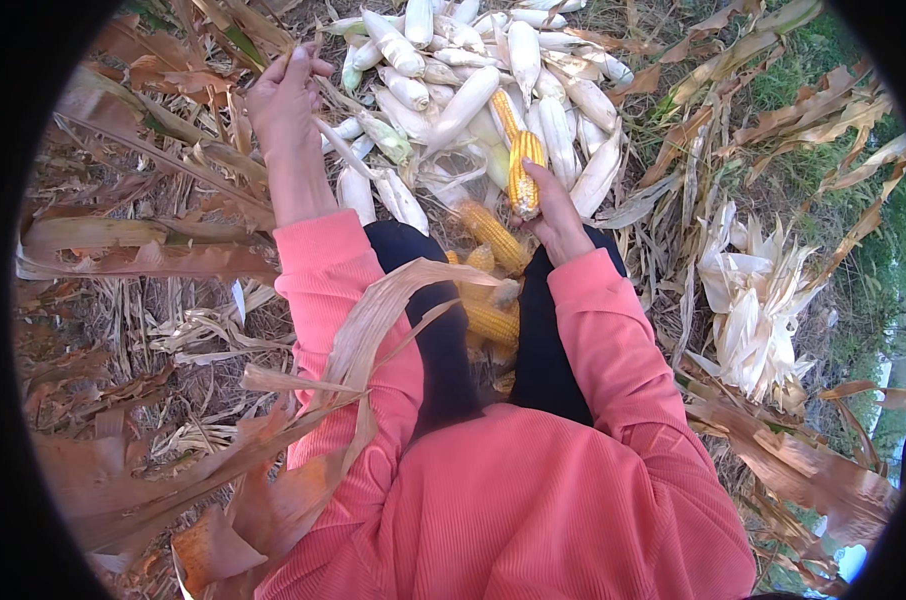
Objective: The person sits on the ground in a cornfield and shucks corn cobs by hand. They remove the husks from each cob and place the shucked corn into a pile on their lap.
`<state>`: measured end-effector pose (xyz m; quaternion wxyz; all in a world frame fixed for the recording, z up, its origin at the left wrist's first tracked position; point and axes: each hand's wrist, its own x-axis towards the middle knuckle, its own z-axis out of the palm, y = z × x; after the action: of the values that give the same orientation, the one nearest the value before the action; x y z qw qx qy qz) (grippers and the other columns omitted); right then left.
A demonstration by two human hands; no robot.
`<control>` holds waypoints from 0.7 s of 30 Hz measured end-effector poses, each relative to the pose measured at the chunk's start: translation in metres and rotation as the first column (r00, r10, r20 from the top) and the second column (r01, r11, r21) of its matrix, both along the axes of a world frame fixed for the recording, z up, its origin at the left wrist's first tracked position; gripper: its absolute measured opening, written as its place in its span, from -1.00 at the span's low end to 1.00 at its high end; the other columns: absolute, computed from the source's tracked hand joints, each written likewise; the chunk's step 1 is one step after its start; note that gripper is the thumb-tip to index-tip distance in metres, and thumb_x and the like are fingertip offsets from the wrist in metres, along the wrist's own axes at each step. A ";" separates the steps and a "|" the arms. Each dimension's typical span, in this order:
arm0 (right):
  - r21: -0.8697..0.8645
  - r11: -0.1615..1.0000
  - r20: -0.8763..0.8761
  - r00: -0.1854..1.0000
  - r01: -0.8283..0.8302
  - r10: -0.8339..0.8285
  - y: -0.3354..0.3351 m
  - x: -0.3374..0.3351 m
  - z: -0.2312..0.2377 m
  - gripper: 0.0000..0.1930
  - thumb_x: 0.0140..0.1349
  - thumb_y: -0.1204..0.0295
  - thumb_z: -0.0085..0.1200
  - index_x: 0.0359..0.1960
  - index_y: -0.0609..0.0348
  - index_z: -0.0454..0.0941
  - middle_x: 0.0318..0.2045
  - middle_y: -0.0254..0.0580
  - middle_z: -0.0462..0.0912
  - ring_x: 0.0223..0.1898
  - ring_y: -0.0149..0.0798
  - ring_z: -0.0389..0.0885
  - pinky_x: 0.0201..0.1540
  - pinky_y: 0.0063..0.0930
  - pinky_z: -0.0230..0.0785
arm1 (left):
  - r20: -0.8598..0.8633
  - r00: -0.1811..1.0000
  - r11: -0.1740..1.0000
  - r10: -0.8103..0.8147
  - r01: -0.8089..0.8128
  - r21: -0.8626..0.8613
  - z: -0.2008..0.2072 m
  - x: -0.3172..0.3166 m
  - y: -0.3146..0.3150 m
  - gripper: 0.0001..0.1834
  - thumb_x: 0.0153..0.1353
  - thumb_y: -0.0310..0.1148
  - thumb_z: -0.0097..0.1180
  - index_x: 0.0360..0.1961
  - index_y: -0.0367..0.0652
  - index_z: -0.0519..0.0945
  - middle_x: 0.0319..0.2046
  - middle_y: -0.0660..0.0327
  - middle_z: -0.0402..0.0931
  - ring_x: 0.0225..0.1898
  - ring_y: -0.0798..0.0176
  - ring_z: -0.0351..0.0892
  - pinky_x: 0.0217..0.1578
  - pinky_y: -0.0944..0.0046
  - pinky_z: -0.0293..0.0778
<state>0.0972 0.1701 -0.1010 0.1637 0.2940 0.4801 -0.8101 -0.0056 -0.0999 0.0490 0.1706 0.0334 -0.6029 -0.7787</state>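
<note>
In my right hand [555, 215] is a husked yellow corn cob [524, 172], its lower end gripped by my thumb and fingers. Just past its tip another yellow ear [504, 112] shows among the pale ones. My left hand [285, 92] is raised at the upper left, its fingers closed on what looks like a dry corn leaf [241, 42]. Ahead of my knees spreads a heap of corn ears in whitish husks [465, 105]. Between my legs lie several bare yellow cobs [493, 322], partly seen through a thin mesh or silk.
Brown dry corn leaves [133, 250] crowd my left side, and one long leaf [373, 320] crosses my left sleeve. At the right lies a bunch of peeled husks [758, 300]. Green grass [873, 250] grows farther right, beside more bent dry leaves [813, 480].
</note>
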 end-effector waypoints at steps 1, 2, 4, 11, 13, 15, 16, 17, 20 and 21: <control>0.083 0.989 0.008 0.992 -0.123 0.122 -0.004 -0.001 -0.002 -0.63 0.21 0.08 0.05 -0.26 0.16 0.47 -0.47 -0.19 0.53 -0.50 -0.29 0.51 -0.57 -0.44 0.32 | 0.055 0.998 0.991 -0.014 0.021 -0.129 -0.004 0.003 -0.005 -0.80 0.28 -0.40 0.04 -0.18 -0.31 0.59 -0.54 0.24 0.55 -0.68 0.58 0.19 -0.68 0.56 0.10; 0.278 0.945 -0.204 0.950 -0.175 0.236 -0.012 0.001 -0.014 -0.58 0.16 0.08 0.09 -0.27 0.25 0.50 -0.46 -0.18 0.58 -0.47 -0.28 0.54 -0.46 -0.43 0.37 | 0.108 0.994 0.966 -0.014 0.041 -0.255 -0.008 0.006 -0.011 -0.80 0.28 -0.41 0.03 -0.18 -0.30 0.60 -0.56 0.27 0.56 -0.68 0.60 0.17 -0.68 0.55 0.10; 0.834 0.456 0.004 0.830 -0.310 0.557 -0.020 0.007 -0.011 -0.45 0.11 0.02 0.09 -0.20 0.39 0.46 -0.39 0.13 0.60 -0.33 0.00 0.61 -0.25 -0.25 0.41 | 0.176 0.983 0.897 -0.045 0.118 -0.426 -0.030 0.015 -0.029 -0.79 0.24 -0.44 0.03 -0.18 -0.28 0.63 -0.59 0.35 0.55 -0.67 0.63 0.14 -0.65 0.55 0.07; 0.796 -0.311 0.509 0.297 -0.519 0.808 -0.041 0.030 -0.005 -0.48 0.14 0.09 0.08 -0.05 0.31 0.40 -0.21 0.17 0.59 -0.09 0.14 0.55 -0.03 -0.12 0.37 | 0.584 0.785 0.417 0.208 0.469 -0.779 -0.149 0.117 -0.096 -0.79 0.11 -0.42 0.03 -0.28 -0.20 0.65 -0.53 0.06 0.61 -0.43 0.13 0.64 -0.31 0.18 0.50; 0.777 -0.329 0.492 0.191 -0.537 0.849 -0.043 0.033 -0.007 -0.50 0.14 0.12 0.09 -0.02 0.25 0.40 -0.17 0.12 0.60 -0.05 0.10 0.54 0.01 -0.14 0.36 | 0.607 0.772 0.206 0.188 0.574 -0.793 -0.187 0.153 -0.118 -0.74 0.09 -0.26 0.13 -0.21 -0.09 0.65 -0.30 -0.01 0.61 -0.21 -0.07 0.59 -0.17 0.03 0.49; 0.786 -0.262 0.405 0.146 -0.560 0.903 -0.048 0.036 -0.007 -0.54 0.15 0.15 0.08 -0.03 0.21 0.41 -0.17 0.11 0.59 -0.04 0.09 0.53 0.01 -0.14 0.35 | 0.685 0.700 0.142 0.202 0.671 -0.727 -0.237 0.190 -0.143 -0.64 0.08 -0.12 0.12 -0.24 -0.17 0.64 -0.28 -0.08 0.59 -0.19 -0.10 0.58 -0.14 0.00 0.47; 0.807 -0.223 0.371 0.175 -0.547 0.912 -0.046 0.035 -0.007 -0.56 0.14 0.16 0.10 -0.07 0.23 0.41 -0.21 0.13 0.59 -0.07 0.11 0.54 -0.01 -0.11 0.35 | 0.677 0.709 0.152 0.196 0.660 -0.736 -0.238 0.194 -0.140 -0.63 0.07 -0.10 0.12 -0.26 -0.18 0.64 -0.28 -0.08 0.59 -0.20 -0.10 0.58 -0.14 -0.01 0.46; 0.819 -0.235 0.376 0.179 -0.523 0.909 -0.047 0.034 -0.008 -0.57 0.15 0.16 0.10 -0.07 0.23 0.41 -0.21 0.12 0.60 -0.08 0.11 0.54 -0.02 -0.10 0.36 | 0.673 0.712 0.168 0.201 0.652 -0.740 -0.236 0.202 -0.136 -0.61 0.06 -0.09 0.12 -0.27 -0.20 0.64 -0.27 -0.08 0.59 -0.20 -0.10 0.58 -0.13 -0.02 0.46; 0.861 -0.218 0.345 0.215 -0.459 0.913 -0.044 0.032 -0.017 -0.61 0.16 0.19 0.10 -0.10 0.21 0.41 -0.26 0.11 0.61 -0.13 0.13 0.56 -0.08 -0.08 0.39 | 0.646 0.688 0.325 0.329 0.560 -0.762 -0.233 0.204 -0.129 -0.62 0.06 -0.10 0.14 -0.27 -0.21 0.64 -0.30 -0.07 0.59 -0.23 -0.10 0.58 -0.17 0.01 0.47; 0.878 -0.179 0.298 0.214 -0.443 0.930 -0.044 0.032 -0.022 -0.62 0.16 0.20 0.10 -0.11 0.20 0.42 -0.28 0.11 0.61 -0.15 0.14 0.56 -0.09 -0.08 0.39 | 0.644 0.709 0.389 0.287 0.529 -0.755 -0.238 0.203 -0.130 -0.62 0.07 -0.11 0.14 -0.27 -0.22 0.64 -0.32 -0.07 0.60 -0.25 -0.10 0.59 -0.19 0.02 0.47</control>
<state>0.1294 0.1265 -0.1230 0.3016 -0.2160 0.9035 -0.2146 0.1971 -0.2296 -0.1887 -0.1426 0.1730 -0.9414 -0.2518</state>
